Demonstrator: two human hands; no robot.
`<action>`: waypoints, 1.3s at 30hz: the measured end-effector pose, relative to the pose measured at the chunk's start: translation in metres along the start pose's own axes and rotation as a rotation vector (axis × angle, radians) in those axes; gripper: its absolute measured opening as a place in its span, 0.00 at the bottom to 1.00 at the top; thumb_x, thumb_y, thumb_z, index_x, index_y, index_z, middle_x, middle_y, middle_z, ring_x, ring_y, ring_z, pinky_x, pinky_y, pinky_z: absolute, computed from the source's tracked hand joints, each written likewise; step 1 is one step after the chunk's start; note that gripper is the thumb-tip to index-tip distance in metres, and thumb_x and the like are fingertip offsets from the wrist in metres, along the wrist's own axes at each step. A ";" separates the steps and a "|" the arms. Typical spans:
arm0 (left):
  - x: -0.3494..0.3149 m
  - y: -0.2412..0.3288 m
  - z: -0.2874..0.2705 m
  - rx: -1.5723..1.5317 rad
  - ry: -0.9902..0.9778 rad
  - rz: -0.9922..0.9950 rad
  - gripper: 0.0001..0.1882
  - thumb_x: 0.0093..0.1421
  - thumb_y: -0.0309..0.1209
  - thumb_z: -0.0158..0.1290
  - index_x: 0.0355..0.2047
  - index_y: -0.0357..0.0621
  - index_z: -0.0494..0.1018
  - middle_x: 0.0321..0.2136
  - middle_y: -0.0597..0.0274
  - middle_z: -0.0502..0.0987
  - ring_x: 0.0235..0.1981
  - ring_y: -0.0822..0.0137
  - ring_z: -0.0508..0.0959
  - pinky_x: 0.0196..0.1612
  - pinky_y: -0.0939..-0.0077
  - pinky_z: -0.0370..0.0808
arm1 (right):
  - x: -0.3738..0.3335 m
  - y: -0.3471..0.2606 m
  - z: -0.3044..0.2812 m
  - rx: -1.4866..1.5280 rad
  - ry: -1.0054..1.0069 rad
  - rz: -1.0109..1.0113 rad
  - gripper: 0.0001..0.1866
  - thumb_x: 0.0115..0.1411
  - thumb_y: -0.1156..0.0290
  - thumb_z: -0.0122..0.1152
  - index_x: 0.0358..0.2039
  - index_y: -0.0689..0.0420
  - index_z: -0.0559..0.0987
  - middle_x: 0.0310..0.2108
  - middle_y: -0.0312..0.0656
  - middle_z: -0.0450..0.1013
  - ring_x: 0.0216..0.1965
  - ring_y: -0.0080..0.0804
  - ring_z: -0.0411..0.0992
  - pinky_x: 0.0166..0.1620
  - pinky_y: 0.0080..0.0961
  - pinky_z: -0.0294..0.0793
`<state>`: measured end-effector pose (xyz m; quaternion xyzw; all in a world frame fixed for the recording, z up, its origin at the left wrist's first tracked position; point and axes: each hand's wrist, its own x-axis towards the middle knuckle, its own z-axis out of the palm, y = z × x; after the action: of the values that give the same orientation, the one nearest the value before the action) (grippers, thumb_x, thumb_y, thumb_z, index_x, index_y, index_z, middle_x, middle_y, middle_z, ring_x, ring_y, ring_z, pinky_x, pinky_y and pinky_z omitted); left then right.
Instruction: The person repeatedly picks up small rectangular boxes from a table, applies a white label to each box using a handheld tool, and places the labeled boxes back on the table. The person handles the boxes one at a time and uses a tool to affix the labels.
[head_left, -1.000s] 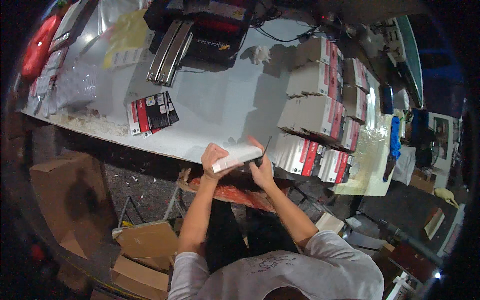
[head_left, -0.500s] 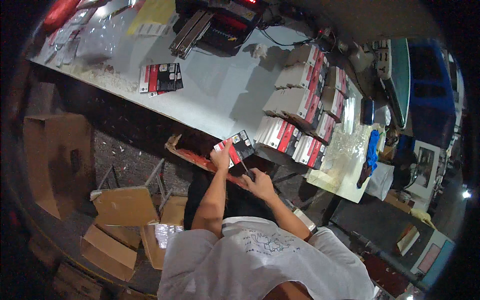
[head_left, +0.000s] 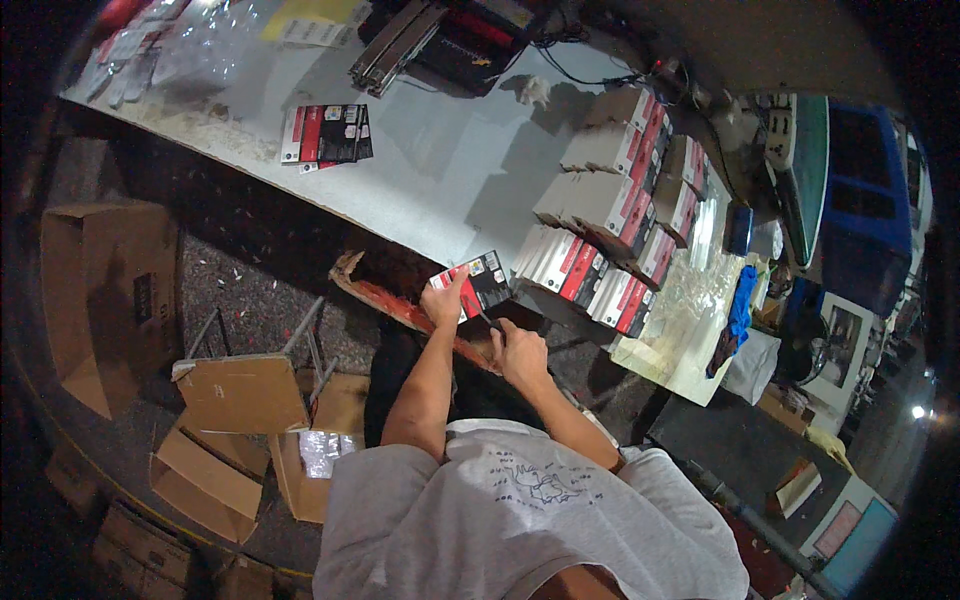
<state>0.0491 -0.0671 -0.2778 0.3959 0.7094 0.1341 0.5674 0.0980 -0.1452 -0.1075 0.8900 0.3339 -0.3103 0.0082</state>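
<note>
My left hand (head_left: 442, 302) grips a flat card pack (head_left: 488, 279) in red, white and black by its left side, thumb on top. The pack is held just off the table's front edge, over my lap. Closed in my right hand (head_left: 522, 354) is a slim tool with a dark handle (head_left: 494, 323). Its thin front end reaches the pack's lower edge near my left fingers. Whether it is a knife or scissors I cannot make out. A small fanned pile of similar packs (head_left: 336, 136) lies on the table, farther left.
Stacked rows of the same packs (head_left: 602, 210) stand on the white table (head_left: 430, 180) to the right. A dark machine (head_left: 465, 50) with a metal bar sits at the back. Left on the floor are a large carton (head_left: 110, 300), a cardboard-topped stool (head_left: 240, 393) and open boxes (head_left: 210, 475).
The whole view has shifted slightly. My right hand has moved a little up with the tool, whose front end now lies farther along the pack. My left hand still holds the pack.
</note>
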 end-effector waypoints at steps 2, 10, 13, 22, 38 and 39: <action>0.000 -0.003 0.001 -0.002 0.000 0.017 0.25 0.37 0.50 0.66 0.20 0.37 0.76 0.21 0.54 0.78 0.22 0.60 0.78 0.31 0.66 0.73 | 0.000 -0.003 -0.002 0.024 0.025 -0.007 0.14 0.56 0.62 0.53 0.38 0.57 0.76 0.22 0.54 0.73 0.26 0.53 0.73 0.31 0.44 0.73; -0.002 0.002 0.000 0.001 0.018 -0.003 0.26 0.36 0.50 0.66 0.21 0.35 0.76 0.21 0.53 0.78 0.22 0.60 0.78 0.31 0.65 0.73 | 0.006 -0.015 0.002 -0.059 -0.036 0.024 0.12 0.57 0.62 0.51 0.32 0.59 0.73 0.20 0.53 0.73 0.25 0.51 0.73 0.29 0.45 0.73; -0.005 0.001 0.001 -0.056 0.008 0.027 0.26 0.37 0.50 0.66 0.20 0.36 0.76 0.20 0.55 0.78 0.20 0.63 0.77 0.28 0.67 0.72 | 0.022 -0.023 0.016 -0.113 -0.025 0.013 0.12 0.55 0.63 0.52 0.30 0.61 0.72 0.20 0.52 0.73 0.24 0.48 0.74 0.28 0.43 0.74; -0.006 -0.009 0.004 0.224 -0.057 0.021 0.32 0.35 0.56 0.63 0.23 0.35 0.76 0.23 0.50 0.78 0.26 0.52 0.78 0.34 0.59 0.73 | 0.018 -0.002 0.015 -0.067 -0.086 0.023 0.15 0.56 0.60 0.52 0.31 0.62 0.72 0.23 0.56 0.73 0.27 0.53 0.74 0.32 0.45 0.74; 0.005 -0.002 -0.027 -0.140 -0.094 0.017 0.22 0.42 0.44 0.65 0.26 0.36 0.77 0.24 0.57 0.79 0.24 0.66 0.77 0.32 0.71 0.72 | 0.001 0.004 -0.008 -0.001 0.063 0.005 0.13 0.56 0.62 0.52 0.35 0.58 0.73 0.19 0.53 0.72 0.23 0.52 0.73 0.28 0.45 0.73; 0.005 -0.002 -0.027 -0.118 -0.098 0.002 0.22 0.42 0.44 0.65 0.26 0.36 0.77 0.24 0.57 0.79 0.25 0.66 0.77 0.32 0.71 0.72 | 0.001 0.005 -0.009 0.012 0.070 -0.011 0.13 0.56 0.62 0.52 0.35 0.58 0.73 0.19 0.53 0.72 0.23 0.51 0.73 0.28 0.45 0.73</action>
<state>0.0229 -0.0575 -0.2741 0.3686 0.6712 0.1566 0.6237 0.1064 -0.1462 -0.1024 0.8984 0.3372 -0.2810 -0.0105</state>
